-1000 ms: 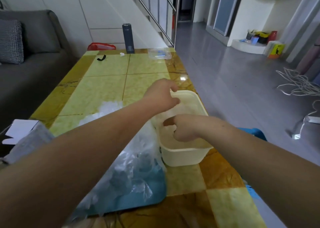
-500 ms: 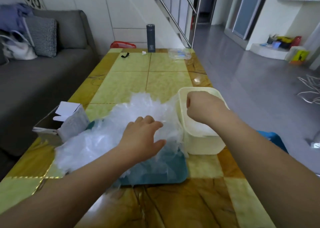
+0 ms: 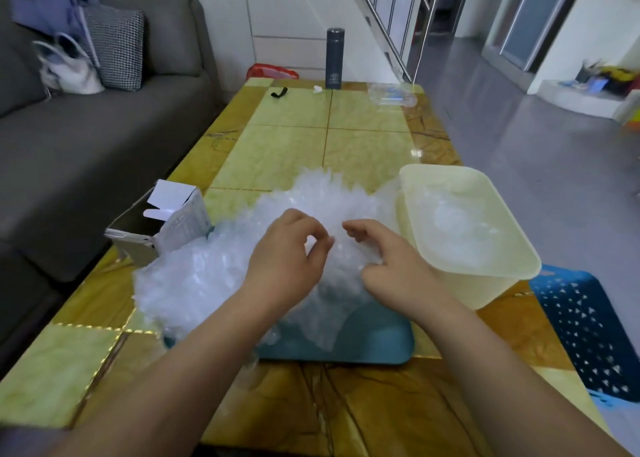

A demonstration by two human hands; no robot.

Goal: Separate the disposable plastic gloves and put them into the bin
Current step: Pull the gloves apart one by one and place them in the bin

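A big heap of clear disposable plastic gloves (image 3: 214, 273) lies on a teal tray (image 3: 377, 342) in the middle of the table. Right of it stands a cream plastic bin (image 3: 512, 269) with a few gloves (image 3: 460, 228) inside. My left hand (image 3: 287, 262) rests on top of the heap, thumb and fingers curled and pinching glove film. My right hand (image 3: 391, 252) is close beside it on the heap, fingers curled into the plastic. The fingertips of both hands are a few centimetres apart.
An open cardboard glove box (image 3: 162, 228) sits left of the heap. A grey flask (image 3: 333, 58), a black strap (image 3: 280, 92) and a clear packet (image 3: 391, 96) are at the table's far end. A blue perforated stool (image 3: 588, 332) stands right of the table, a grey sofa (image 3: 86, 151) to the left.
My right hand left the bin and came left onto the heap. My left hand shifted up the heap and curled its fingers on the film.
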